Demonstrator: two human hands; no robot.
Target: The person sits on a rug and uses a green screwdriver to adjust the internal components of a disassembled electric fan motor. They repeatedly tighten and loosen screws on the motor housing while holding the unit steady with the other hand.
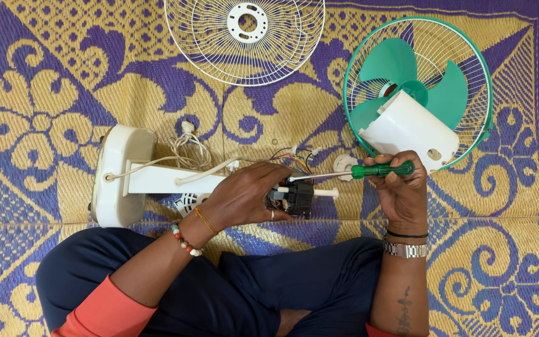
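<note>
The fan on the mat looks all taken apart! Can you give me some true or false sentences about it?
1. The right hand holds a green-handled screwdriver. True.
2. The left hand grips the fan motor. True.
3. The green blades lie in the white grille. False: they rest in the green-rimmed grille; the white one has no blades in it.
4. The fan base is red. False: it is white.
5. The screwdriver tip points away from the motor. False: it points at it.

Fan stand [126, 178] lies on mat [32, 93], left of motor [294, 196]. Screwdriver [350, 171] right of motor, tip touching it. Bare grille [244, 37] behind. Grille with blades [419, 87] far right, housing cover [410, 131] on it.
</note>
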